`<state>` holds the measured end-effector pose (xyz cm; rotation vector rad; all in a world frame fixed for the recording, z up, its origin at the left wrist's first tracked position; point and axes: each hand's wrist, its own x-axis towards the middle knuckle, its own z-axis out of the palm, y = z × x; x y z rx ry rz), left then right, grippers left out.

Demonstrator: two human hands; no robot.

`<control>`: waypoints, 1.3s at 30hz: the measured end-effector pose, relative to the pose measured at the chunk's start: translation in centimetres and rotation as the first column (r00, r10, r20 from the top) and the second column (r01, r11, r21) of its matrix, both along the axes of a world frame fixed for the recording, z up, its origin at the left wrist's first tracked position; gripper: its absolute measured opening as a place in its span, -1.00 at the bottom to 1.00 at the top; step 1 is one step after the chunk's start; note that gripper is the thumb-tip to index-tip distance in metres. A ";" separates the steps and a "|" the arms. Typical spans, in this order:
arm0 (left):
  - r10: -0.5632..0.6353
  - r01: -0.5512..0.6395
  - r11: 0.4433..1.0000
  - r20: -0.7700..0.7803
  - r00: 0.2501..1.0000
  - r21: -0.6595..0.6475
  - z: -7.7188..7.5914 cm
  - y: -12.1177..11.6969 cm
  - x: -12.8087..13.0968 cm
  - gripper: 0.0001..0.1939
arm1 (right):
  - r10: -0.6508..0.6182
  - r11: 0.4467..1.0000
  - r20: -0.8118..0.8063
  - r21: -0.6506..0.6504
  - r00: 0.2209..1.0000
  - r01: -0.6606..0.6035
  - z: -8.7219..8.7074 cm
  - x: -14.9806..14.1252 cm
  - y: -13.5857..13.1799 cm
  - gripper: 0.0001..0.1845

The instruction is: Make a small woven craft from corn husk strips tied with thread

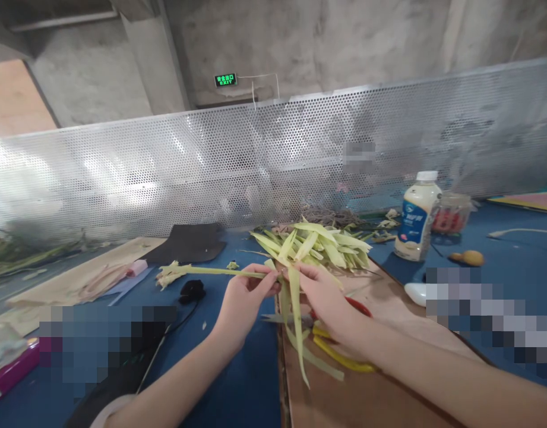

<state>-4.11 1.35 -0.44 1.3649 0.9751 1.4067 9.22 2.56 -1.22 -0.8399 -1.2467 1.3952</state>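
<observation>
My left hand (254, 295) pinches a pale green strip of corn husk (215, 271) that runs out to the left and ends in a ragged, frayed tuft (171, 273). Close beside it, my right hand (320, 291) has its fingers closed on a flat husk strip (296, 321) whose tapered end hangs down. The fingertips of both hands nearly meet, and the join between the strips is hidden there. Beneath my right hand lie scissors with red and yellow handles (344, 356), partly covered. A heap of husk leaves (326, 241) sits just beyond my hands.
A brown board (326, 398) lies on the blue table (237, 368). At right stand a white-capped bottle (416, 220) and a clear jar (452, 214), near a small brown gourd-like thing (471, 258). A dark sheet (184, 242) lies back left. A perforated metal screen (211, 172) closes the rear.
</observation>
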 end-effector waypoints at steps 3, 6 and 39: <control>-0.007 0.007 1.000 -0.002 1.000 -0.009 0.2 -0.1 0.1 -0.85 | 0.014 0.998 -0.108 -0.060 0.994 -0.021 -0.1 -0.1 -0.1 -0.76; -0.011 0.011 0.999 -0.001 1.000 -0.040 0.5 -0.2 0.2 -0.84 | 0.026 0.993 -0.190 -0.107 0.981 -0.047 -0.1 -0.1 -0.1 -0.75; -0.039 0.039 0.999 0.056 0.998 -0.013 0.1 0.0 -0.1 -0.76 | 0.010 0.990 -0.254 -0.137 0.967 -0.046 0.0 0.1 0.2 -0.79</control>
